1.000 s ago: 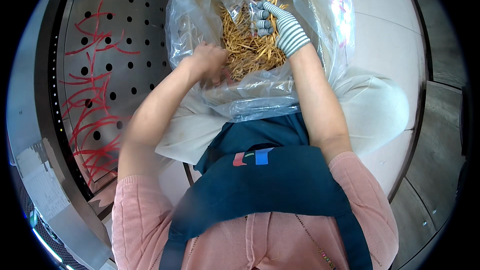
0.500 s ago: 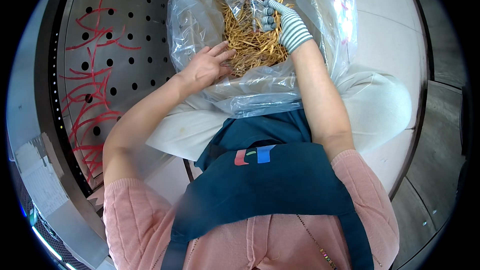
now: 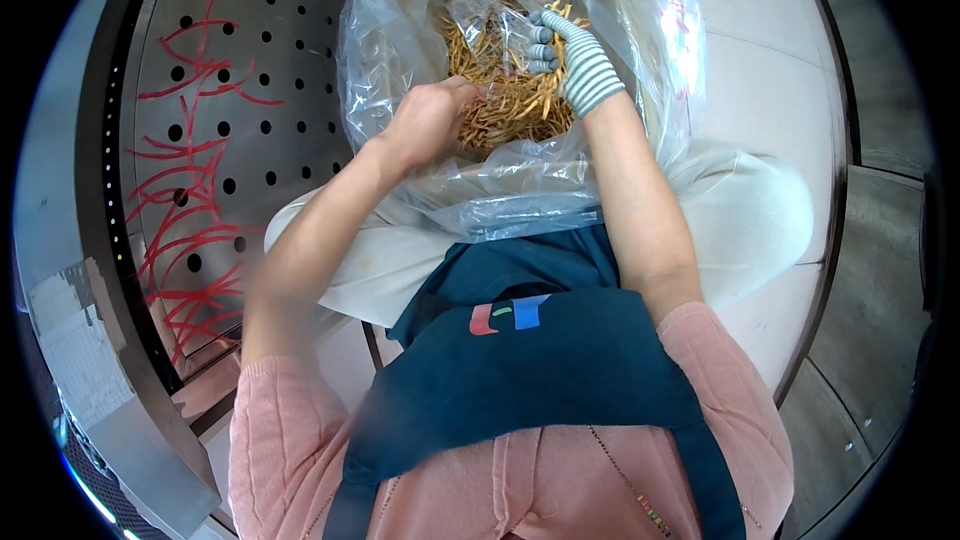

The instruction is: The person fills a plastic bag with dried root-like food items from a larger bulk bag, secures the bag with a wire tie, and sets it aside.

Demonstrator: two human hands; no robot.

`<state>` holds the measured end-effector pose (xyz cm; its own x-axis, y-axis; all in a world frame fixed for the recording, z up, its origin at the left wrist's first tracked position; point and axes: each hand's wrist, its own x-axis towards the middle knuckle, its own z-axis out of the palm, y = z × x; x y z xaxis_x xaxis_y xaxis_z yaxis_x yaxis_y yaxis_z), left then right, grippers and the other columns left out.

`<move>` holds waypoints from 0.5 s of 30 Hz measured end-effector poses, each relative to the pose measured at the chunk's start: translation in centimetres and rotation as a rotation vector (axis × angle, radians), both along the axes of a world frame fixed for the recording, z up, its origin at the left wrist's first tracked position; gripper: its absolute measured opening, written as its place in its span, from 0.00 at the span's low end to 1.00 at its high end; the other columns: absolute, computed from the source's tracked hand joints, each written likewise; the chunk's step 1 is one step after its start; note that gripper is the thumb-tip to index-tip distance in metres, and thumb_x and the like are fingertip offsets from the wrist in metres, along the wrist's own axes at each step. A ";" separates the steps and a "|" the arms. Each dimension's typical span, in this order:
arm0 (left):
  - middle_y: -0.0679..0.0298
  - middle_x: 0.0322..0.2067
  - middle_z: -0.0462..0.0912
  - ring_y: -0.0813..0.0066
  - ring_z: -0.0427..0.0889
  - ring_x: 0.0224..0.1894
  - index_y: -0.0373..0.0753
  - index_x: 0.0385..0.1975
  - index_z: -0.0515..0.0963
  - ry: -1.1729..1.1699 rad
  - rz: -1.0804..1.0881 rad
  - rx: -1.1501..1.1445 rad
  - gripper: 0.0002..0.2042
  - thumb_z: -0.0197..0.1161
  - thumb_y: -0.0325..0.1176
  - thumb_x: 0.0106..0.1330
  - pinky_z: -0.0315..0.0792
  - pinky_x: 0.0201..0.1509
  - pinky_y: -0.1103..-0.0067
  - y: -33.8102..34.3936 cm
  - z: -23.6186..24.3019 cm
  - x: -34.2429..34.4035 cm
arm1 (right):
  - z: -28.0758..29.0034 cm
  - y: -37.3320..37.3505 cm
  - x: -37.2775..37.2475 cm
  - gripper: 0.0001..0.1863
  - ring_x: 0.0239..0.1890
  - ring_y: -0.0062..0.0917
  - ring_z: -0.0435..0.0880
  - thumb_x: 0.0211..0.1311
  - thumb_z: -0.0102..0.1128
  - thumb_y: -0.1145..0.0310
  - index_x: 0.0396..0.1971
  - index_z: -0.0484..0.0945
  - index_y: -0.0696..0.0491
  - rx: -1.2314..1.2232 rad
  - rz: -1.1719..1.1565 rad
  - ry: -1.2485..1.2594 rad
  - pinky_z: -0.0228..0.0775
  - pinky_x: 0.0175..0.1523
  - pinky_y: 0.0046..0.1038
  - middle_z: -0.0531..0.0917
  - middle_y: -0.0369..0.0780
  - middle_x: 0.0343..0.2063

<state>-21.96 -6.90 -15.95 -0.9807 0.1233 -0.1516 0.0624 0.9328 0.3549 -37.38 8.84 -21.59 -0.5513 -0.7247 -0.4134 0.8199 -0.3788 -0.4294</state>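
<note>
A clear plastic liner bag [image 3: 385,55] sits open in front of me, around a heap of dried golden-brown strips [image 3: 515,115]. Crumpled clear film [image 3: 485,25] lies over the far part of the heap. My right hand [image 3: 578,58], in a grey-and-white striped glove, is closed around a bunch of the strips, some poking out past the thumb. At the heap's left edge is my bare left hand [image 3: 432,118], its fingers drawn together over the strips. Whatever its fingertips hold is hidden.
To the left stands a perforated metal panel [image 3: 255,100] with red scribbles, framed by a thick metal edge [image 3: 95,190]. My legs in pale trousers [image 3: 750,210] flank the liner bag. Light floor tiles [image 3: 750,60] lie to the right, bordered by darker grey tiles [image 3: 870,270].
My left hand has gone from spread fingers to drawn-together ones, with its wrist raised. My right hand still grips strips, now with more of them showing beside the thumb.
</note>
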 end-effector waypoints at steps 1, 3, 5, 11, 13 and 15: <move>0.57 0.43 0.79 0.54 0.78 0.43 0.34 0.42 0.75 0.042 0.034 0.023 0.16 0.51 0.20 0.52 0.72 0.48 0.69 0.2 -0.1 -0.1 | 0.3 0.1 -0.1 0.09 0.13 0.16 0.63 0.64 0.53 0.62 0.31 0.72 0.51 0.002 -0.006 0.010 0.55 0.18 0.18 0.70 0.31 0.15; 0.56 0.45 0.78 0.53 0.77 0.44 0.33 0.42 0.75 0.127 0.100 0.069 0.17 0.50 0.19 0.52 0.72 0.49 0.68 0.7 -0.4 -0.4 | 0.7 0.7 -0.5 0.09 0.14 0.16 0.65 0.64 0.53 0.63 0.34 0.72 0.52 0.007 -0.021 0.031 0.55 0.16 0.18 0.73 0.33 0.17; 0.54 0.50 0.75 0.54 0.75 0.49 0.33 0.46 0.74 0.075 0.236 0.128 0.20 0.50 0.19 0.50 0.70 0.53 0.69 1.5 -0.9 -0.7 | 1.9 1.1 -0.5 0.09 0.14 0.17 0.68 0.60 0.55 0.64 0.34 0.73 0.55 -0.014 0.056 0.088 0.60 0.17 0.19 0.74 0.35 0.18; 0.52 0.54 0.71 0.53 0.72 0.55 0.33 0.53 0.70 0.074 0.495 0.245 0.26 0.54 0.20 0.48 0.67 0.58 0.70 2.5 -2.0 -1.4 | 4.5 1.6 1.0 0.10 0.19 0.20 0.75 0.55 0.57 0.66 0.32 0.77 0.57 0.380 0.371 0.393 0.68 0.22 0.22 0.79 0.37 0.20; 0.52 0.55 0.71 0.53 0.72 0.55 0.34 0.54 0.69 0.067 0.535 0.253 0.28 0.56 0.21 0.47 0.67 0.58 0.70 2.4 -2.2 -1.4 | 5.1 1.4 2.3 0.09 0.17 0.17 0.74 0.56 0.58 0.64 0.29 0.76 0.55 0.451 0.540 0.500 0.65 0.20 0.20 0.78 0.35 0.20; 0.52 0.55 0.70 0.52 0.72 0.55 0.34 0.55 0.68 0.043 0.528 0.255 0.29 0.57 0.21 0.47 0.67 0.58 0.69 2.4 -1.7 -1.4 | 3.4 0.7 2.8 0.07 0.17 0.17 0.73 0.56 0.58 0.65 0.27 0.76 0.53 0.542 0.700 0.561 0.63 0.20 0.20 0.77 0.35 0.19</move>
<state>-23.35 -4.53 -17.66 -0.9237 -0.3563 -0.1405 -0.3685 0.7267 0.5798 -34.55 9.52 -18.22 -0.2932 -0.7502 -0.5927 0.4121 0.4602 -0.7864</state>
